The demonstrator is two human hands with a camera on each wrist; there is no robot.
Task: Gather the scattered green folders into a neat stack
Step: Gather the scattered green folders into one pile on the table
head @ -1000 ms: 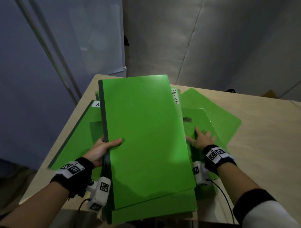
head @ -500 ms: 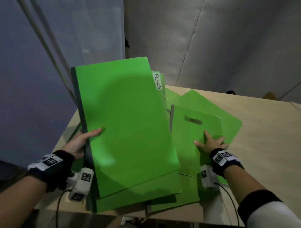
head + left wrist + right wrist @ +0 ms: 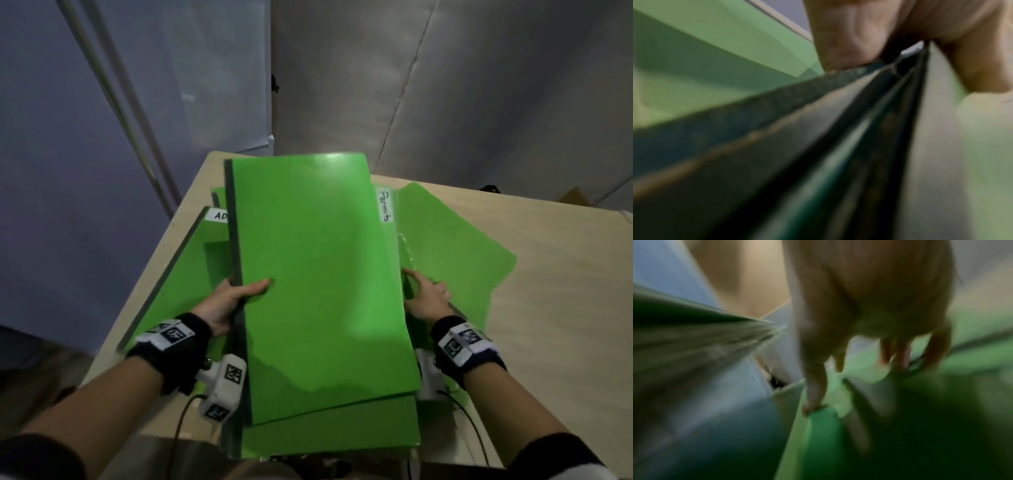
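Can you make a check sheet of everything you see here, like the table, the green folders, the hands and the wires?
Surface: pale wooden table, partly covered by folders.
Job's things: held bundle of green folders; "Permits" tab at its right edge; "AD" folder lying left; loose green folders lying right.
Clutter: nothing seen.
Hands: left hand grips the bundle's dark spine, thumb on top; right hand rests on the right folders, fingers spread.
Cables: black wrist-camera cables.
Surroundings: grey sheeted walls.

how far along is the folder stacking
Partly done. Several folders are already bundled: the left hand grips the held stack by its spine. The right hand presses on the folders to the right. Those and the AD-labelled folder still lie unstacked.
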